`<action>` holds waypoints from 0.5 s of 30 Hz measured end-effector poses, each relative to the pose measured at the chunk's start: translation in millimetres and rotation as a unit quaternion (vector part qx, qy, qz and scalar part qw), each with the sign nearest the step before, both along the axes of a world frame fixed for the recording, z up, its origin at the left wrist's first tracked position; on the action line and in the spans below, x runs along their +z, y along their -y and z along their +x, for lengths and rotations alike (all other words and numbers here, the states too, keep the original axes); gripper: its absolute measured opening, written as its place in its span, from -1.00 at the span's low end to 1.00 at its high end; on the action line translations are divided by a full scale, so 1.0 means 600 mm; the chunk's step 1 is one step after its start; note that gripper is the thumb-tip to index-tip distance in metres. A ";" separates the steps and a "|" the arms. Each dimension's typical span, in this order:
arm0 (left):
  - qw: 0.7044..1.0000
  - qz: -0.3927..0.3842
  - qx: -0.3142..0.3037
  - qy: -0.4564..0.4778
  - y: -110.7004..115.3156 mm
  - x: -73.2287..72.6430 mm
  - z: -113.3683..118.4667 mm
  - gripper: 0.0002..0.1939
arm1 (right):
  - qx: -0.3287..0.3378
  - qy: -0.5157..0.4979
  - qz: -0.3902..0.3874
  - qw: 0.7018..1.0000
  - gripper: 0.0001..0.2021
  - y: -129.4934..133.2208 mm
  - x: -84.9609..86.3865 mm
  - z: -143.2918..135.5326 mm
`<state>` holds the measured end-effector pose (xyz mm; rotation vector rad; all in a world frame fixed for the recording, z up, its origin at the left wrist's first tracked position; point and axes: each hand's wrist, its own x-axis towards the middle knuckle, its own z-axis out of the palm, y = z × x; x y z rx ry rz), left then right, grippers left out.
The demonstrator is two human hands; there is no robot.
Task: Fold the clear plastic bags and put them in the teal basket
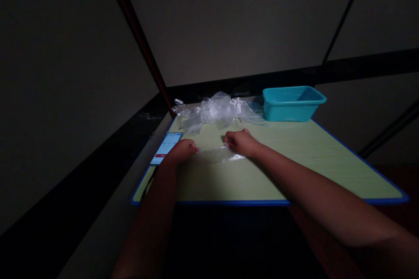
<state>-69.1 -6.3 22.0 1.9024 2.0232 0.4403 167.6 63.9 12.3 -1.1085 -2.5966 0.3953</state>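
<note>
A clear plastic bag (214, 155) stretches between my two hands, just above the table or lying on it; I cannot tell which. My left hand (183, 151) pinches its left end between thumb and finger. At the other end, my right hand (241, 142) is closed on the upper right part, its fingers curled in. Part of the bag shines below the right hand. Behind my hands lies a crumpled heap of clear plastic bags (220, 110), spread along the far side of the table.
A turquoise plastic basin (290, 110) stands at the back right of the light green table (314, 161), which has a blue edge. By my left hand, a phone (163, 150) with a lit screen lies at the left edge. Walls rise behind and to the left.
</note>
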 end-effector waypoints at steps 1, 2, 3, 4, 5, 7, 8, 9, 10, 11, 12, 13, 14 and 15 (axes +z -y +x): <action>1.000 0.016 0.010 -0.003 0.000 0.001 0.002 -0.81 | 0.001 -0.001 0.002 1.000 -0.89 0.000 -0.001 0.000; 0.999 0.042 0.024 -0.006 0.001 0.002 0.005 -0.81 | 0.002 -0.002 0.005 1.000 -0.88 -0.001 -0.002 -0.001; 0.996 0.076 0.040 -0.009 0.004 0.004 0.011 -0.81 | 0.003 -0.003 0.008 1.000 -0.88 -0.001 -0.004 -0.002; 0.992 0.113 0.053 -0.011 0.009 0.005 0.019 -0.81 | 0.004 -0.002 0.010 1.000 -0.88 -0.001 -0.005 -0.002; 0.987 0.151 0.058 -0.012 0.017 0.006 0.030 -0.80 | 0.004 -0.002 0.011 1.000 -0.88 0.000 -0.005 -0.003; 0.980 0.196 0.031 -0.018 0.038 0.003 0.056 -0.75 | 0.005 -0.002 0.012 1.000 -0.88 0.000 -0.006 -0.004; 0.980 0.198 0.005 -0.023 0.051 -0.001 0.070 -0.71 | 0.004 -0.001 0.013 1.000 -0.88 0.001 -0.006 -0.004; 0.981 0.190 -0.025 -0.032 0.064 -0.006 0.085 -0.65 | 0.003 -0.001 0.014 1.000 -0.88 0.001 -0.006 -0.004; 0.983 0.169 -0.050 -0.047 0.077 -0.012 0.099 -0.59 | 0.004 -0.001 0.014 1.000 -0.88 0.002 -0.005 -0.004; 0.985 0.143 -0.074 -0.068 0.088 -0.018 0.111 -0.54 | 0.004 -0.003 0.014 1.000 -0.88 0.003 -0.005 -0.004; 0.985 0.115 -0.089 -0.087 0.097 -0.024 0.121 -0.49 | 0.006 -0.004 0.014 1.000 -0.88 0.003 -0.005 -0.004; 0.985 0.091 -0.098 -0.105 0.104 -0.029 0.129 -0.46 | 0.007 -0.006 0.015 1.000 -0.87 0.004 -0.005 -0.004; 0.984 0.077 -0.102 -0.120 0.108 -0.032 0.134 -0.44 | 0.009 -0.008 0.017 1.000 -0.87 0.004 -0.005 -0.004; 0.983 0.067 -0.105 -0.133 0.111 -0.034 0.138 -0.42 | 0.011 -0.008 0.019 1.000 -0.87 0.005 -0.005 -0.003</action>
